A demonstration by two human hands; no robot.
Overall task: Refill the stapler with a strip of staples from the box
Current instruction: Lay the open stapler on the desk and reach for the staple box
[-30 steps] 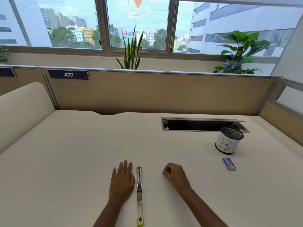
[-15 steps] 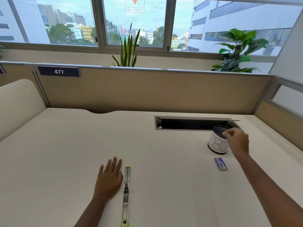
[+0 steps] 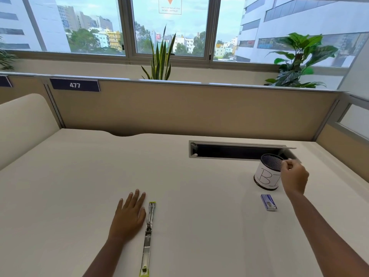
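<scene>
**Stapler open and flat, staple box not yet touched**

The left hand (image 3: 127, 214) lies palm down on the table (image 3: 79, 186), its fingers (image 3: 137, 196) straight and close together, holding nothing. Just to the thumb side of those fingers, apart from them or barely touching, the stapler (image 3: 147, 234) is folded out flat in one long line. Its metal channel faces up, and I cannot tell if any staples are in it.

The right hand (image 3: 294, 176) hangs over the rim of a mesh cup (image 3: 267, 176) with a white paper label. Its fingers (image 3: 285, 164) are curled, with thumb and forefinger drawn tip to tip. Whether something tiny sits between them is too small to tell. The box (image 3: 269, 202) of staples lies flat on the table below and a little inward of those fingertips, near the wrist and just beside the cup's foot. It looks closed.

The box is likely light card that dents easily and skids on the smooth top, so it is best taken by its long edges with a soft pinch. A strip of staples is stiff but brittle, and it would snap if bent or dropped. It wants holding by both side faces near the middle, kept level, legs down. The stapler is rigid metal and may slide, so the left fingers are well placed to steady it while loading.
</scene>
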